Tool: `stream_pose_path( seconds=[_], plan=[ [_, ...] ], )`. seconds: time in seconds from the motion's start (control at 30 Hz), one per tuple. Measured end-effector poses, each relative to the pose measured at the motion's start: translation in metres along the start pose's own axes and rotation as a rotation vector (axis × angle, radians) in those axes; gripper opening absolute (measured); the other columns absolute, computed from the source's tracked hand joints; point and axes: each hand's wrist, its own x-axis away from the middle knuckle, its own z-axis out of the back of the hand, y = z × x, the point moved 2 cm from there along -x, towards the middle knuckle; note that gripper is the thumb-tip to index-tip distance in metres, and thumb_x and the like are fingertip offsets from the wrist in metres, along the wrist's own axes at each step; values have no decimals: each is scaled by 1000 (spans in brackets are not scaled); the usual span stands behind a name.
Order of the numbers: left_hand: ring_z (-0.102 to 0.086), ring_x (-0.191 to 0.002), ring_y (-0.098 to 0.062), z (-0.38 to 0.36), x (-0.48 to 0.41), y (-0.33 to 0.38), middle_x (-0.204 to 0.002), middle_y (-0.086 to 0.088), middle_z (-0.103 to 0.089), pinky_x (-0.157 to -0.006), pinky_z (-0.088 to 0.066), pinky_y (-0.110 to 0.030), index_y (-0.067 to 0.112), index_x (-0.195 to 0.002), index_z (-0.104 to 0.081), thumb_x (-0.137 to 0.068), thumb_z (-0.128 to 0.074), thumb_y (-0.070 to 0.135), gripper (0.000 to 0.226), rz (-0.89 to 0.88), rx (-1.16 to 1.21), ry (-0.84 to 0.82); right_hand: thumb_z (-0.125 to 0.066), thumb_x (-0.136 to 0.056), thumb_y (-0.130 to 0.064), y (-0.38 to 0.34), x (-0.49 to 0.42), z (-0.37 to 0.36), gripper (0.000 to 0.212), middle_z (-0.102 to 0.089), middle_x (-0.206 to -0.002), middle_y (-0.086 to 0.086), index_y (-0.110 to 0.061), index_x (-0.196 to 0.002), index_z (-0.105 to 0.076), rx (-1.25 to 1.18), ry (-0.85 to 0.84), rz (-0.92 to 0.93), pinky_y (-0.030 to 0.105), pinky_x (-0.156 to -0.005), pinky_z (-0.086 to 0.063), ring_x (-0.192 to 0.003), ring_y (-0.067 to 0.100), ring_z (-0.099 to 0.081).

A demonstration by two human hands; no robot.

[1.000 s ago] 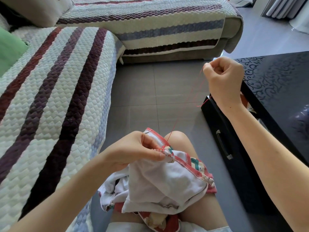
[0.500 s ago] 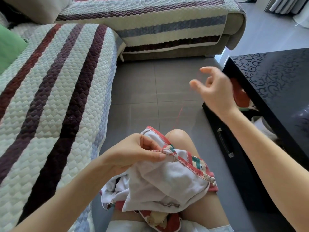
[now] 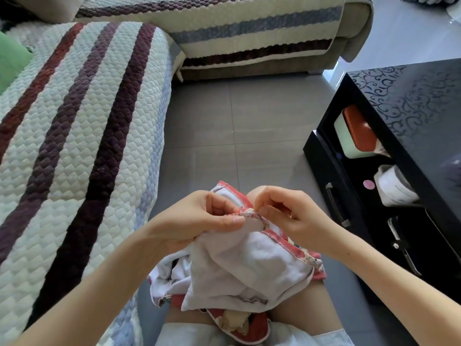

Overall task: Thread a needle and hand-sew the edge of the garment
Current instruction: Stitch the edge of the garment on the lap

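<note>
In the lower middle of the frame, the garment [image 3: 244,265] lies bunched on the person's lap, white side up, with its red-stitched edge [image 3: 282,242] running toward the lower right. The left hand [image 3: 199,216] pinches the folded edge between thumb and forefinger and holds it up. The right hand [image 3: 287,213] is just beside it, with its fingers curled and the fingertips closed at the same fold. They seem to hold the needle [image 3: 255,211], but it is very small here and I cannot see it clearly. A few loops of red thread [image 3: 240,209] show on the fold between the two hands.

I judge that the step in hand is to place the next stitch. To do it well, the left hand should hold the fold flat and tight, close to the place where the point goes in. The needle should enter just beside the last loop and take only a little cloth, so the stitches are even. The thread should then be pulled gently. A hard pull can pucker this soft cloth, and loose thread can tangle.
</note>
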Motion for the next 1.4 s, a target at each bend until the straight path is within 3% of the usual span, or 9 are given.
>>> stream_pose_path(
  seconds=[0.27,0.8,1.1,1.4],
  plan=[
    [-67,-69,-12,3,-2,-1,-77,-10,-72,-64,-55,-18,7,-74,-76,-69,-72,10,7,18,15,-20,-49,-88,-31,-1,3,-3,9,-60,-85,11,-32,-85,-57,-53,16,4,55,-69,-45,-81,34,-53],
    [-69,-74,-14,4,-2,-1,-83,-11,-72,-67,-55,-20,0,-86,-75,-76,-72,8,13,22,14,-73,-50,-86,-20,-8,-1,-8,11,-55,-76,22,-25,-80,-59,-149,33,52,54,-62,-40,-73,41,-49],
    [-68,-74,-14,2,-1,1,-82,-10,-72,-69,-56,-20,4,-82,-75,-75,-70,9,11,-23,5,-70,-52,-87,-23,-2,4,-10,13,-55,-82,18,-33,-84,-60,-189,72,26,55,-69,-42,-80,39,-50],
    [-68,-75,-12,1,-1,0,-82,-9,-72,-67,-54,-19,4,-84,-75,-79,-73,9,7,-33,-9,-84,-52,-87,-22,1,7,-11,11,-56,-88,20,-24,-86,-63,-215,70,7,57,-75,-43,-89,42,-51]
  ],
)
